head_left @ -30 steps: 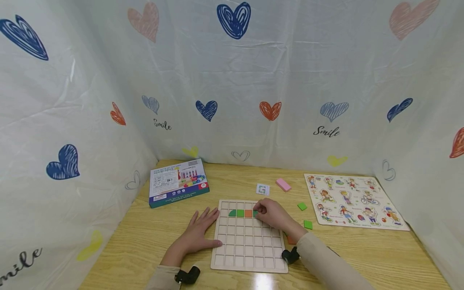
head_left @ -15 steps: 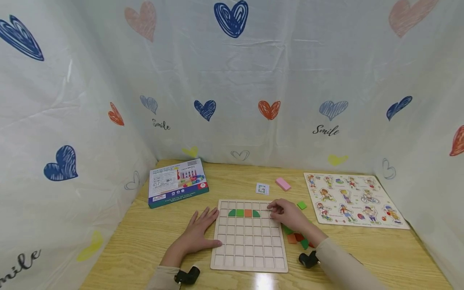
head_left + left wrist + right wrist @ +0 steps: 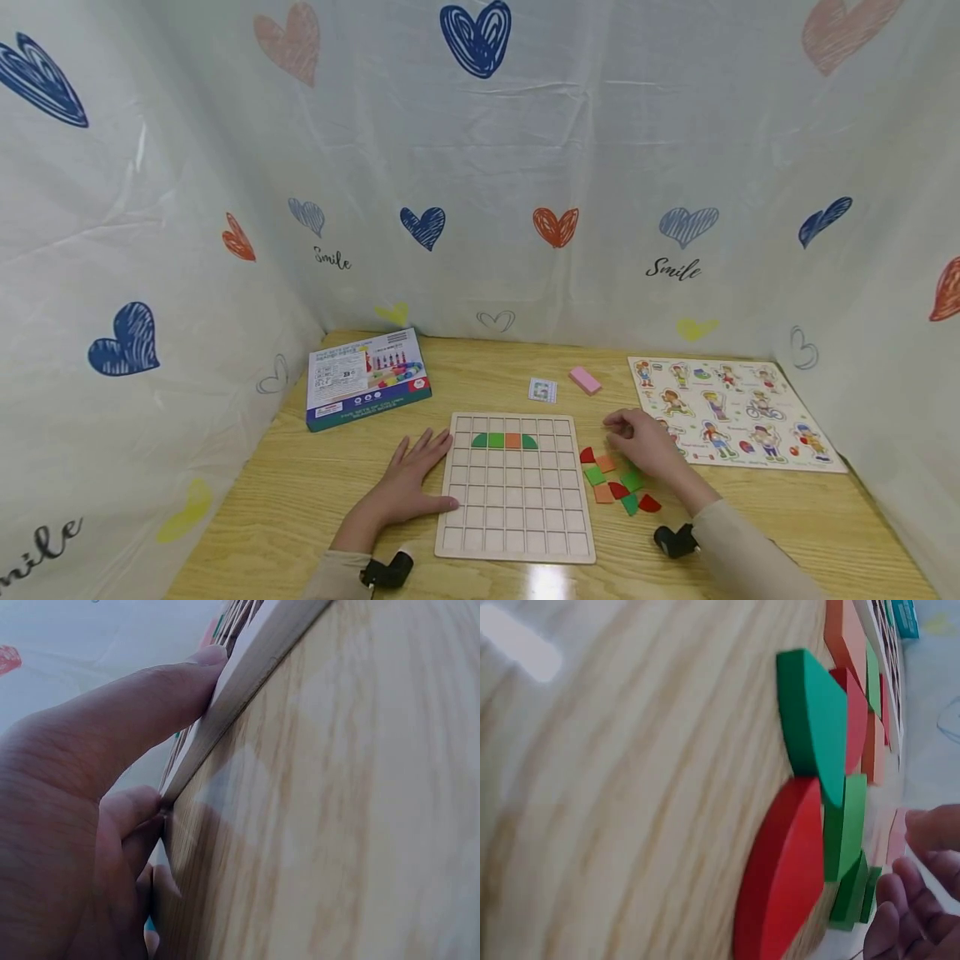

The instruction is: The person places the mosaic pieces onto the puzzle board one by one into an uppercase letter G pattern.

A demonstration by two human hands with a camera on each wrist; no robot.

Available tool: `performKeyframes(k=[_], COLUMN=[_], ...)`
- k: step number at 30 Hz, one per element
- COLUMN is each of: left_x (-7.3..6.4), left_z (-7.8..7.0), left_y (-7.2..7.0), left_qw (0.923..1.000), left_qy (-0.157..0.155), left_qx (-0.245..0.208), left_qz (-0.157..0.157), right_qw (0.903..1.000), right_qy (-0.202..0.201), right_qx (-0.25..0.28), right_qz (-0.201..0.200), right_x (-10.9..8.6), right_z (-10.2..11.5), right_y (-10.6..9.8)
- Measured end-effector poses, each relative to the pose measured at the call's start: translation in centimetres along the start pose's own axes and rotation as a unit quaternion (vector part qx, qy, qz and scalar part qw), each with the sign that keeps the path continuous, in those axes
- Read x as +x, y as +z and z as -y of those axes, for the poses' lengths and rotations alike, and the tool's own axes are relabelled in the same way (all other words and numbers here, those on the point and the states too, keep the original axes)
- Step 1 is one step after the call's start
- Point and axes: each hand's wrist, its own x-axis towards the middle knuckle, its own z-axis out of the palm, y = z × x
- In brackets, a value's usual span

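Note:
A wooden grid board (image 3: 517, 497) lies on the table. In its second row sit a green quarter-circle piece (image 3: 480, 442), a light green square (image 3: 496, 441), an orange square (image 3: 513, 441) and another green quarter-circle piece (image 3: 530, 442). My left hand (image 3: 401, 492) is spread at the board's left side; its thumb (image 3: 191, 679) touches the edge. My right hand (image 3: 647, 447) hovers right of the board, fingers loosely bent, with nothing visible between them. Below it lie loose pieces, among them a red quarter-circle piece (image 3: 780, 877) and a dark green one (image 3: 821, 724).
Behind the board are a small printed card (image 3: 543, 390) and a pink block (image 3: 585, 381). A picture puzzle board (image 3: 731, 408) lies at the right, partly behind my right hand. A flat game box (image 3: 367, 379) stands back left. A heart-printed curtain (image 3: 480, 167) encloses the table.
My right hand has let go of the green quarter-circle piece in the second row and moved right, over the loose pieces. The left hand has stayed in place.

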Motion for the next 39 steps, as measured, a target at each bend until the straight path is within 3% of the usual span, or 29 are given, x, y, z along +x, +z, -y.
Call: performKeyframes(k=[9,20,39], left_x=[0.0,0.0,0.0], left_z=[0.0,0.0,0.1], left_y=[0.1,0.1,0.1], left_qw=[1.0,1.0,1.0], left_qy=[0.002,0.004,0.003], left_qx=[-0.001,-0.002,0.003], left_qz=[0.0,0.001,-0.002], right_qw=[0.9983,0.9942,0.9971], right_qy=[0.041,0.047,0.026], right_qx=[-0.037,-0.096,-0.071], right_qz=[-0.016,-0.015,0.015], right_x=[0.0,0.3,0.1], right_z=[-1.0,-1.3,-1.0], right_y=[-1.0,-0.6,-0.2])
